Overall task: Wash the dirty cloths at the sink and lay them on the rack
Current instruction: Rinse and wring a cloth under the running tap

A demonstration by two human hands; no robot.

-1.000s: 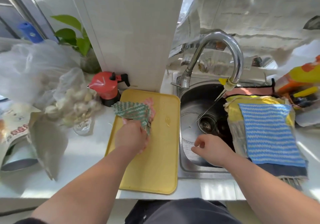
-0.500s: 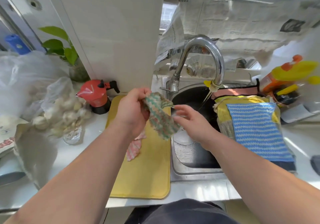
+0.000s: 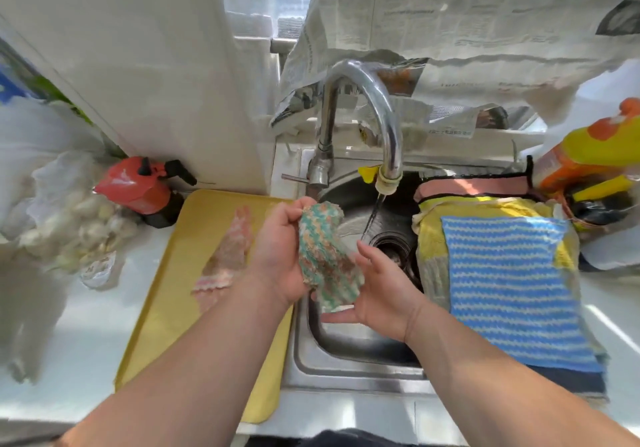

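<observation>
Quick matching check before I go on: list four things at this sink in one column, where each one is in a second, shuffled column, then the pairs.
Things
1. green cloth
2. pink cloth
3. blue striped cloth
4. red moka pot

Places
A. lies on the yellow tray
B. stands on the counter, by the tray's far left corner
C. held between the left hand and right hand, over the sink
D. spread on a yellow cloth, right of the sink

Pairs: 1-C, 2-A, 3-D, 4-B
</observation>
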